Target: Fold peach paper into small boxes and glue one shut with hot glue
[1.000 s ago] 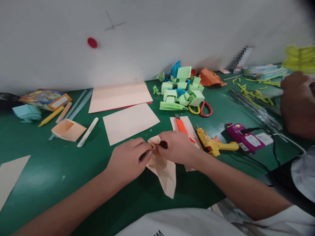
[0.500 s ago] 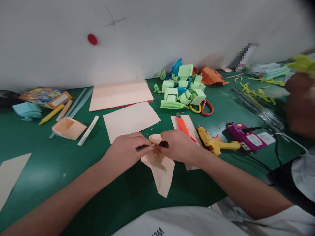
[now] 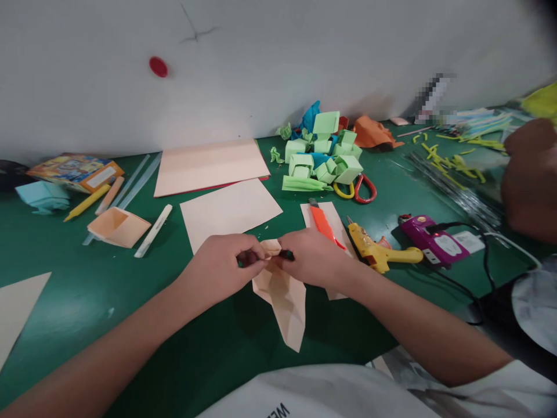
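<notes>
Folded peach paper [image 3: 289, 302], likely light and easily creased, is at the bench [image 3: 209, 348]'s near middle, best held by its far edge, where left hand [image 3: 228, 255] and right hand [image 3: 311, 255] pinch it.

Craft workroom, seemingly: glue gun [image 3: 378, 253], orange cutter [image 3: 322, 223], folded green papers [image 3: 301, 166].

At the green desk [image 3: 209, 342], the left hand [image 3: 228, 258] and right hand [image 3: 311, 255] pinch a folded peach paper [image 3: 287, 305] between them. An orange cutter [image 3: 322, 223] lies on a peach strip [image 3: 340, 228] beside a yellow glue gun [image 3: 380, 251]; farther back, folded green papers [image 3: 349, 169] sit piled.
</notes>
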`<state>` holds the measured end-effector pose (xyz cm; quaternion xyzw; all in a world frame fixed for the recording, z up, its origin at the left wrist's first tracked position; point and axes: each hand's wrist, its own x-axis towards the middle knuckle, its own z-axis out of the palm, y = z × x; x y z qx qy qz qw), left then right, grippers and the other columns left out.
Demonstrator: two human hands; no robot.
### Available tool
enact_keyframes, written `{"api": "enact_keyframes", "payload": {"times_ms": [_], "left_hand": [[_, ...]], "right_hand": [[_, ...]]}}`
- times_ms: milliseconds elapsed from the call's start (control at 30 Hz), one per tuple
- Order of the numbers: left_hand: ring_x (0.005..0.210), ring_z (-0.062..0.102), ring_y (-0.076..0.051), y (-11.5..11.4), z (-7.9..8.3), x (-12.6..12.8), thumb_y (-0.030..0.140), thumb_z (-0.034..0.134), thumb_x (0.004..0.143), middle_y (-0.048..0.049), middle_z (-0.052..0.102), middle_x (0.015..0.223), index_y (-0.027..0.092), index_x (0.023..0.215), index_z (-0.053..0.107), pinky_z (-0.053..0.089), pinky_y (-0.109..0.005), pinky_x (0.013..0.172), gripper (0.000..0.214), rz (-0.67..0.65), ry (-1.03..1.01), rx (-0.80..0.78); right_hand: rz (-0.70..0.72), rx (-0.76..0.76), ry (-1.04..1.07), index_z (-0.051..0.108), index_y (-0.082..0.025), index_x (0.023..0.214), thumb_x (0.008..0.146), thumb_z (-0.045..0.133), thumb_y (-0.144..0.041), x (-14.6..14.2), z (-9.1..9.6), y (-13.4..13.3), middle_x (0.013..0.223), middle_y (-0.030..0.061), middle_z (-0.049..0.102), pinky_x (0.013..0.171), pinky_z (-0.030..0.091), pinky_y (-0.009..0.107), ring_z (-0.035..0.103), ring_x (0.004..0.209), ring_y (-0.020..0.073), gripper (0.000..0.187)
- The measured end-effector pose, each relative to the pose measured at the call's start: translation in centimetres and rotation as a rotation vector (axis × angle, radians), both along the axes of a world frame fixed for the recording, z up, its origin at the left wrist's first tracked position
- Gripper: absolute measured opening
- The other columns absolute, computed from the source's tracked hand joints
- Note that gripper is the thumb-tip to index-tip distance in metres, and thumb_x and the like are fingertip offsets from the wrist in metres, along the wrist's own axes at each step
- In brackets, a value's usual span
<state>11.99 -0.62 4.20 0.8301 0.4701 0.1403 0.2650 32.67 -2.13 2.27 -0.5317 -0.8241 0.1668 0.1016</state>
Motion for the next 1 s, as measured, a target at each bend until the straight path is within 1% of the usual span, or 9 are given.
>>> {"api": "enact_keyframes", "payload": {"times_ms": [67, 133, 233, 333, 400, 500, 700, 833, 1000], "left_hand": [[0.058, 0.061, -0.014, 0.2, 0.2, 0.1, 0.038, 0.067, 0.081, 0.0042, 0.068, 0.068, 0.023, 0.082, 0.063, 0.042, -0.024, 0.051, 0.016, 0.06, 0.039, -0.024], [0.058, 0.06, -0.014, 0.4, 0.5, 0.1, 0.041, 0.069, 0.078, 0.0054, 0.066, 0.068, 0.024, 0.088, 0.058, 0.041, -0.024, 0.051, 0.023, 0.087, 0.053, -0.049], [0.062, 0.062, -0.015, 1.0, 0.8, 0.3, 0.039, 0.069, 0.076, 0.0048, 0.067, 0.072, 0.025, 0.091, 0.06, 0.041, -0.025, 0.053, 0.022, 0.038, 0.077, -0.076], [0.06, 0.058, -0.017, 1.6, 1.1, 0.9, 0.034, 0.064, 0.077, 0.003, 0.064, 0.067, 0.024, 0.076, 0.061, 0.035, -0.027, 0.051, 0.011, -0.052, 0.173, -0.053], [0.056, 0.053, -0.016, 1.9, 1.3, 1.5, 0.031, 0.06, 0.077, 0.0017, 0.06, 0.061, 0.023, 0.064, 0.055, 0.029, -0.028, 0.049, 0.016, -0.114, 0.239, -0.022], [0.054, 0.05, -0.016, 2.1, 1.5, 2.1, 0.029, 0.058, 0.077, 0.0, 0.059, 0.06, 0.022, 0.059, 0.049, 0.025, -0.029, 0.048, 0.022, -0.167, 0.287, 0.006], [0.057, 0.052, -0.019, 2.2, 1.2, 2.1, 0.026, 0.057, 0.075, -0.0006, 0.056, 0.06, 0.022, 0.059, 0.045, 0.025, -0.031, 0.05, 0.02, -0.153, 0.325, 0.035], [0.064, 0.057, -0.021, 2.0, 1.0, 2.2, 0.027, 0.059, 0.074, -0.0014, 0.061, 0.068, 0.023, 0.065, 0.05, 0.03, -0.031, 0.052, 0.014, -0.146, 0.321, 0.043], [0.063, 0.058, -0.021, 1.6, 1.0, 2.4, 0.021, 0.054, 0.077, -0.0016, 0.061, 0.065, 0.023, 0.065, 0.049, 0.03, -0.03, 0.051, 0.014, -0.125, 0.327, 0.032]], "right_hand": [[0.006, 0.002, 0.002, 0.057, -0.018, 0.068, 0.09, 0.057, -0.027, -0.1, 0.2, 0.0, 0.07, 0.0018, 0.06, 0.055, 0.022, 0.028, 0.047, 0.065, 0.0137, 0.023], [0.02, -0.008, 0.021, 0.056, -0.018, 0.067, 0.091, 0.056, -0.027, -0.2, 0.3, -0.1, 0.068, 0.0008, 0.059, 0.055, 0.022, 0.028, 0.045, 0.064, 0.0131, 0.026], [0.033, -0.026, 0.041, 0.056, -0.018, 0.066, 0.093, 0.056, -0.032, -0.3, 0.5, -0.1, 0.067, 0.0005, 0.058, 0.056, 0.022, 0.027, 0.044, 0.064, 0.013, 0.03], [0.025, -0.043, 0.027, 0.057, -0.018, 0.067, 0.092, 0.057, -0.032, -0.4, 0.5, 0.0, 0.069, 0.0013, 0.059, 0.056, 0.022, 0.028, 0.045, 0.064, 0.0133, 0.029], [0.023, -0.055, 0.019, 0.058, -0.018, 0.069, 0.091, 0.058, -0.03, -0.3, 0.5, 0.0, 0.07, 0.0019, 0.06, 0.055, 0.023, 0.028, 0.045, 0.064, 0.0133, 0.025], [0.045, -0.069, 0.034, 0.058, -0.018, 0.07, 0.087, 0.061, -0.026, 0.0, 0.6, 0.0, 0.072, 0.0019, 0.061, 0.055, 0.024, 0.027, 0.046, 0.064, 0.013, 0.019], [0.066, -0.103, 0.117, 0.052, -0.019, 0.066, 0.081, 0.061, -0.022, 0.5, 1.0, -0.1, 0.066, -0.0019, 0.058, 0.053, 0.024, 0.026, 0.046, 0.059, 0.011, 0.018], [0.052, -0.113, 0.148, 0.055, -0.018, 0.067, 0.083, 0.06, -0.021, 0.5, 0.9, -0.1, 0.066, -0.0022, 0.059, 0.053, 0.024, 0.026, 0.048, 0.06, 0.0108, 0.017], [0.005, -0.13, 0.179, 0.062, -0.018, 0.072, 0.085, 0.059, -0.023, 0.2, 0.6, 0.1, 0.072, -0.0011, 0.065, 0.055, 0.025, 0.026, 0.051, 0.065, 0.0119, 0.014]]}}
